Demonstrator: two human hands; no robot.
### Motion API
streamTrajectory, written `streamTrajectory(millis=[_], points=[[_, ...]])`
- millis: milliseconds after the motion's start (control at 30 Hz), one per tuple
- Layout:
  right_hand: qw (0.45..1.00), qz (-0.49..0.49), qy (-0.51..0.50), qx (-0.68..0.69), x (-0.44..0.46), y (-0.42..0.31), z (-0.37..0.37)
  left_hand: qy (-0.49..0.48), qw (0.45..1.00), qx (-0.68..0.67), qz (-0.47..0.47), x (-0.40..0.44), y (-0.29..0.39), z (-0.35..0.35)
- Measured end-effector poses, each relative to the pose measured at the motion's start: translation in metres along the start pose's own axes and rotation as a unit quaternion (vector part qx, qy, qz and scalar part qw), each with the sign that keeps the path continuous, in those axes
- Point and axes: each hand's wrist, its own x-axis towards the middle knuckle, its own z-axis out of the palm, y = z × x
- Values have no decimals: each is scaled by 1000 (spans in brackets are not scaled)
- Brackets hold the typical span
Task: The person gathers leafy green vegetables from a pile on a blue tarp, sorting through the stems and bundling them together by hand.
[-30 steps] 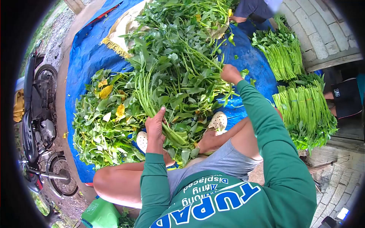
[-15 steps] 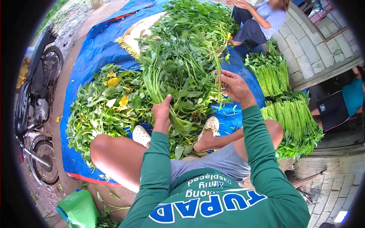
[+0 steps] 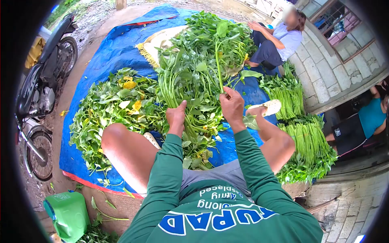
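My left hand (image 3: 176, 117) is wrapped round a bunch of long green stems (image 3: 172, 91), thumb up, leaves pointing away from me. To its right my right hand (image 3: 232, 106) pinches a single leafy stem (image 3: 219, 60) that stands nearly upright, its leaves at the top. Beneath and beyond both hands lies a large heap of leafy greens (image 3: 206, 36). A second, looser pile (image 3: 105, 117) with some yellow leaves is left of my left hand. The lower ends of the held bunch reach down between my knees.
A blue tarp (image 3: 109, 52) lies under the greens. Tied bundles (image 3: 306, 141) are stacked at the right. One person (image 3: 279, 40) sits at the back right, another (image 3: 364, 121) at the far right. A motorbike (image 3: 40, 89) stands left; a green container (image 3: 67, 214) is at lower left.
My right hand has moved inward, nearer my left hand, with a leafy stem upright in it. My left hand still holds the bunch. My right foot has shifted outward to the right.
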Motion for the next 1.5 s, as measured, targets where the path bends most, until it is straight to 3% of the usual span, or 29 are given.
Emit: streamTrajectory(millis=[167,300,333,467,600,700,833,967,1033,1133,1233,1367,1500], points=[[998,-34,-42,-44,-13,-11,18,0,1000,-27,6,-6,6,1],[984,-25,-178,3,-58,-16,55,-66,995,-75,-30,-9,-5,4],[980,-22,-197,5,-65,-17,62,-85,984,-151,-39,-7,-12,5],[968,-25,-248,9,-84,-9,82,-166,962,-206,-68,-10,-16,0],[968,-10,-239,74,-92,-7,78,-174,958,-196,-115,4,-30,-2],[985,-65,-131,88,-108,-8,59,-171,965,-148,-135,10,-25,-15],[976,-71,-189,77,-124,7,36,-169,973,-122,-101,14,-11,-10],[959,-93,-265,-25,-112,20,20,-145,986,-42,-66,14,-2,-7],[980,-113,-127,105,-100,27,18,-143,985,-61,-72,12,1,-9],[994,-29,24,101,-76,24,-12,-135,985,-85,-66,22,4,-4],[991,-22,-44,127,-83,21,-31,-127,986,-81,-69,17,10,-2],[970,-203,-136,-15,-99,12,-16,-115,988,-65,-75,12,15,1],[943,-241,-218,-71,-94,34,5,-118,985,-75,-100,10,17,-4]])
